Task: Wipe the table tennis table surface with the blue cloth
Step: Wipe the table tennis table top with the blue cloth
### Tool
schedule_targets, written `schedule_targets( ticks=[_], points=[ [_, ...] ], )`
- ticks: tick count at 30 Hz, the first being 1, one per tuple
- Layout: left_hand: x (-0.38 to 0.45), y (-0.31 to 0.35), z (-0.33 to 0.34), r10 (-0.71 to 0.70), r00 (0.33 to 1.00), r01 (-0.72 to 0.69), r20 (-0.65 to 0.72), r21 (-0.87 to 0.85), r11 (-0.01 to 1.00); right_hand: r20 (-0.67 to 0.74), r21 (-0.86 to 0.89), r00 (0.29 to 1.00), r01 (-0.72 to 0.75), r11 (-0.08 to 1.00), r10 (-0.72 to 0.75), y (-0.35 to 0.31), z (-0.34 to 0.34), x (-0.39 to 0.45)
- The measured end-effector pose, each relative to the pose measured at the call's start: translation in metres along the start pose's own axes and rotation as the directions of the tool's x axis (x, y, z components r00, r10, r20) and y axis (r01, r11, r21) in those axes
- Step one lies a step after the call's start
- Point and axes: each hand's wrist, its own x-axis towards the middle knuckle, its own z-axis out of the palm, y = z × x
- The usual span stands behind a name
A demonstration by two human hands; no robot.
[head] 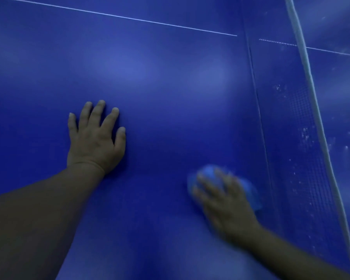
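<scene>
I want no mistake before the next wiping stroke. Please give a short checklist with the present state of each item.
1. Blue cloth under the right hand: ok.
2. Grip on the cloth firm: cannot tell, the hand is blurred.
3. Left hand flat on the table surface, apart from the cloth: ok.
4. Cloth apart from the net: ok, though close.
5. Surface beyond the net free of specks: not ok.

Both forearms are bare, no sleeves; the left hand and right hand wear nothing.
</scene>
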Motion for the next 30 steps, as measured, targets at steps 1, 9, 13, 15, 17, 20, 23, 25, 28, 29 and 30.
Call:
schedule_targets(
  ticks=[1, 9, 13, 15, 17, 20, 23, 25, 28, 29, 30],
  points=[
    [0.0, 0.0, -0.001, 0.006, 1.0, -0.006, 0.005, -0.004, 1.0, 0.037, 0.033, 0.994, 0.102, 0.994, -0.103, -0.02, -0.004, -0.032],
    [-0.015, -0.01, -0.02, 0.04, 0.995, -0.018, 0.096, -0.222, 0.975, -0.082, 0.105, 0.763, -0.633, 0.767, 0.641, 0.063, 0.0, 0.04],
    [-0.105, -0.024, -0.03, 0.085, 0.996, -0.085, -0.007, -0.218, 0.972, -0.125, 0.134, 0.922, -0.351, 0.927, 0.367, -0.063, 0.002, -0.034],
    [-0.172, -0.027, -0.03, 0.09, 0.996, -0.09, -0.008, -0.204, 0.975, -0.036, 0.094, 0.999, -0.026, 0.995, 0.03, -0.099, 0.002, -0.078],
    [-0.232, -0.028, -0.028, 0.111, 0.994, -0.107, 0.014, -0.152, 0.983, -0.001, 0.072, 0.994, 0.113, 0.991, -0.113, -0.07, 0.002, -0.069],
    [-0.28, -0.036, -0.021, 0.13, 0.989, -0.128, 0.074, -0.034, 0.991, -0.112, 0.021, 0.977, -0.181, 0.983, 0.182, -0.001, 0.005, 0.005],
    [-0.288, -0.041, -0.016, 0.099, 0.991, -0.1, 0.09, 0.017, 0.995, -0.117, 0.166, 0.785, -0.588, 0.791, 0.608, 0.016, -0.007, 0.058],
    [-0.288, -0.041, -0.013, 0.118, 0.991, -0.117, 0.071, -0.01, 0.993, -0.177, 0.102, 0.878, -0.433, 0.895, 0.445, -0.024, -0.004, 0.035],
    [-0.288, -0.042, -0.012, 0.131, 0.988, -0.132, 0.08, 0.009, 0.991, -0.019, 0.093, 0.999, 0.033, 0.995, -0.031, -0.097, 0.001, -0.069],
    [-0.288, -0.042, -0.012, 0.128, 0.988, -0.13, 0.082, 0.015, 0.991, 0.019, 0.114, 0.988, 0.153, 0.982, -0.156, -0.105, -0.001, -0.097],
    [-0.288, -0.041, -0.011, 0.129, 0.988, -0.131, 0.083, 0.018, 0.991, 0.046, 0.125, 0.973, 0.219, 0.968, -0.226, -0.1, -0.003, -0.111]
  ],
)
